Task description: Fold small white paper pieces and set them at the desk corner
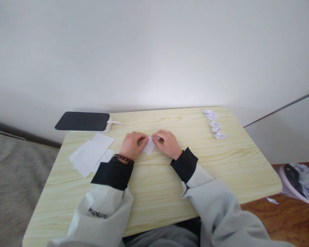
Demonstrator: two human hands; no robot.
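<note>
Between my two hands is a small piece of white paper (149,146), its lower part showing as a pale square just above the table. My left hand (134,144) pinches its left upper edge between thumb and fingers. On the opposite side, my right hand (168,143) pinches the right upper edge in the same way. The upper fold of the paper is partly hidden by my fingertips. A few loose white sheets (91,154) lie overlapping to the left of my left hand. Several small folded paper shapes (216,125) stand in a line at the table's far right.
A black-screened phone (82,121) with a white cable (115,122) lies at the table's back left corner. The wooden table (159,192) backs onto a white wall (154,55). A pink basket (288,181) with crumpled contents stands on the floor at right, a paper scrap (272,200) beside it.
</note>
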